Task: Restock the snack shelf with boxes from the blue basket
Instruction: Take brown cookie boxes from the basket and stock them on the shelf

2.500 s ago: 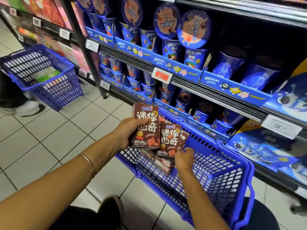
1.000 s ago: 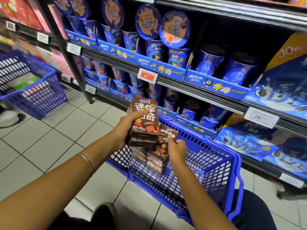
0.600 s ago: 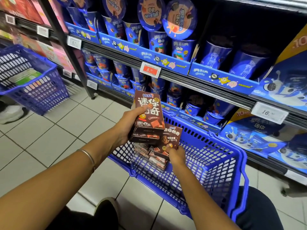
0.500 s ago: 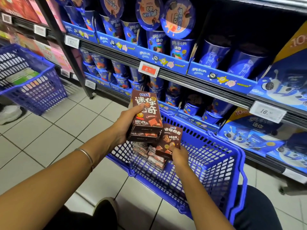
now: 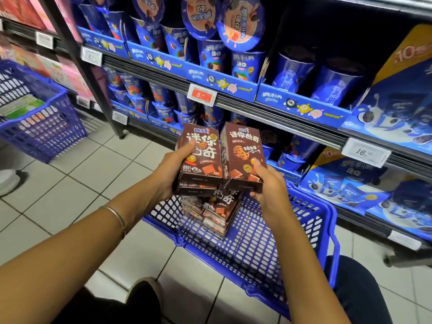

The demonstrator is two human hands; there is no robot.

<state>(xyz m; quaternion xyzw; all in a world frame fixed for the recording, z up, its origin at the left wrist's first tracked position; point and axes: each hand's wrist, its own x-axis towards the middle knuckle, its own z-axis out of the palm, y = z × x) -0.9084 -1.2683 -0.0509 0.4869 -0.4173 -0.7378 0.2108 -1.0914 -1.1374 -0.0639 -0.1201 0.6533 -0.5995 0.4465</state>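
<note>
Two boxes (image 5: 201, 157), seemingly, within curled left fingers (image 5: 187, 147); one within right fingers (image 5: 257, 164).

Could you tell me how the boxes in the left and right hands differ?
The left box, gripped by the left hand, shows large white lettering; the right box, in the right hand, shows a cookie picture and smaller text. The left box sits stacked on another; the right box is held alone. Both are brown and held upright.
</note>
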